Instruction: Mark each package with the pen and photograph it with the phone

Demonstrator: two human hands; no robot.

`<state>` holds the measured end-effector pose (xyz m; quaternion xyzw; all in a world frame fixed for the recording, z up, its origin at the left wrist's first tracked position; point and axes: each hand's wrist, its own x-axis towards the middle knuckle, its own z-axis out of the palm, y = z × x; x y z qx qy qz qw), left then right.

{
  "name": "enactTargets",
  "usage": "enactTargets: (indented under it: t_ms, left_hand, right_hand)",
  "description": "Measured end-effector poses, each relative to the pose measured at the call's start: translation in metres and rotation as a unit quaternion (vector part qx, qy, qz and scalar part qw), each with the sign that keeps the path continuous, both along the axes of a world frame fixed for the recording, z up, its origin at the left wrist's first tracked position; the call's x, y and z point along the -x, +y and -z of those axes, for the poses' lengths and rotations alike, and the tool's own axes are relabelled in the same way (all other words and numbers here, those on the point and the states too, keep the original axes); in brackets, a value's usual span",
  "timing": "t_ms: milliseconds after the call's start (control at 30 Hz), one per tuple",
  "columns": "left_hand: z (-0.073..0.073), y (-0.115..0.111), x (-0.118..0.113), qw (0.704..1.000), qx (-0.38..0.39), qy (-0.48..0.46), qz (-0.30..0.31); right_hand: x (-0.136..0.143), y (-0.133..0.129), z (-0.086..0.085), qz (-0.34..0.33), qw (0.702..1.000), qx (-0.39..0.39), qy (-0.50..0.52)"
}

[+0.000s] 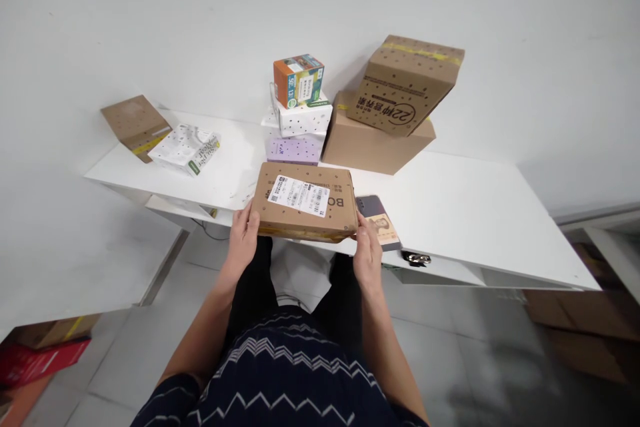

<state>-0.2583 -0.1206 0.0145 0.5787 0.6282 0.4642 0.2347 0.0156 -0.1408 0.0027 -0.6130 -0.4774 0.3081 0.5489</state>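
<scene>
Between my two hands is a brown cardboard box (pixel 305 220) with a white shipping label (pixel 299 195) on its top, at the front edge of the white table. My left hand (pixel 243 235) grips its left end, thumb toward the near corner. The right end is gripped by my right hand (pixel 368 247); some of those fingers are hidden behind the box. Just beyond my right hand lies a dark phone (pixel 370 205) with a banknote-like print (pixel 383 228) on its lower part.
Behind the held box stand a purple box (pixel 293 150), a white box (pixel 304 120) and an orange-and-green box (pixel 299 82), stacked. A tilted carton (pixel 407 83) rests on a larger carton (pixel 375 143). Leftward are a white box (pixel 183 148) and a brown box (pixel 135 121).
</scene>
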Motion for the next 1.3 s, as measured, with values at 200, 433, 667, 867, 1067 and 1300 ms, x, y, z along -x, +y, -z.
enactTargets:
  t_ms: [200,433,667,867,1067,1300]
  left_hand:
    - [0.002,0.013,-0.005,1.0,-0.005,0.019,-0.017]
    - [0.006,0.017,-0.008,0.999,-0.012,0.031,-0.041]
    - [0.007,0.015,-0.013,0.997,-0.034,0.024,-0.06]
    - [0.002,0.013,-0.028,0.967,-0.183,0.15,-0.099]
    - [0.002,0.009,-0.048,0.947,-0.271,0.171,-0.019]
    - [0.012,0.011,-0.072,0.931,-0.28,0.229,0.052]
  right_hand:
    - [-0.005,0.016,0.006,-0.005,0.998,0.014,0.066]
    - [-0.029,0.061,0.026,0.021,0.974,0.169,-0.151]
    - [-0.019,0.083,0.03,-0.045,0.877,0.267,-0.397]
    - [-0.026,0.081,0.026,-0.029,0.913,0.267,-0.306]
    - [-0.032,0.047,0.015,0.076,0.989,0.13,-0.012]
    - [-0.022,0.026,-0.035,0.128,0.955,-0.145,0.224]
